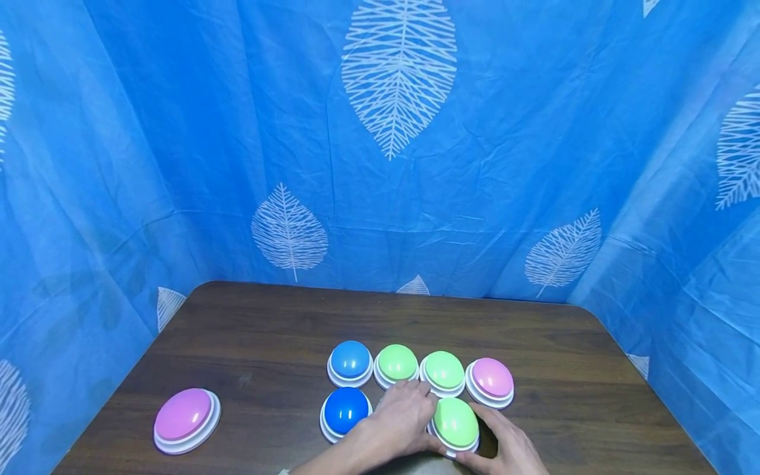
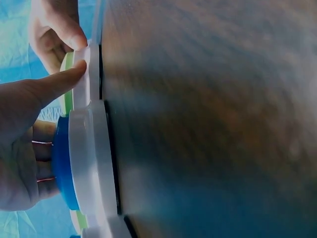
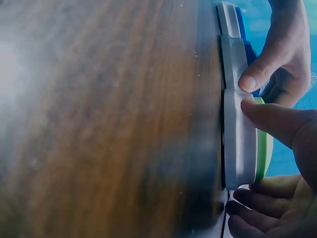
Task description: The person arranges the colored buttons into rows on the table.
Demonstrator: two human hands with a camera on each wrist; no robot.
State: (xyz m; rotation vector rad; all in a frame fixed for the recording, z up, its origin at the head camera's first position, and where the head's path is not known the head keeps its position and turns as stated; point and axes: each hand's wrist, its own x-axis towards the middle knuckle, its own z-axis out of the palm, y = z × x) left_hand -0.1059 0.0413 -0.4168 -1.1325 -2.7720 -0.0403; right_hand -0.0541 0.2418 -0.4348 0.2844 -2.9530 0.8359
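In the front row, both my hands are at a light-green dome push button (image 1: 456, 422) on a white base. My right hand (image 1: 505, 441) grips its right side, thumb on the near edge and fingers round the far side. My left hand (image 1: 402, 419) comes from the left, its thumb tip on the near edge of the white base; its fingertips reach the far side, partly hidden. Under the left palm sits a blue push button (image 2: 63, 163), covered in the head view. Left of it stands a dark-blue push button (image 1: 346, 410).
Behind stand a lighter blue button (image 1: 350, 359), two green buttons (image 1: 397, 362) and a pink button (image 1: 492, 377) in a row. Another pink button (image 1: 183, 414) lies apart at the left of the brown wooden table (image 1: 267, 330). Blue leaf-patterned curtains (image 1: 505, 165) surround the table.
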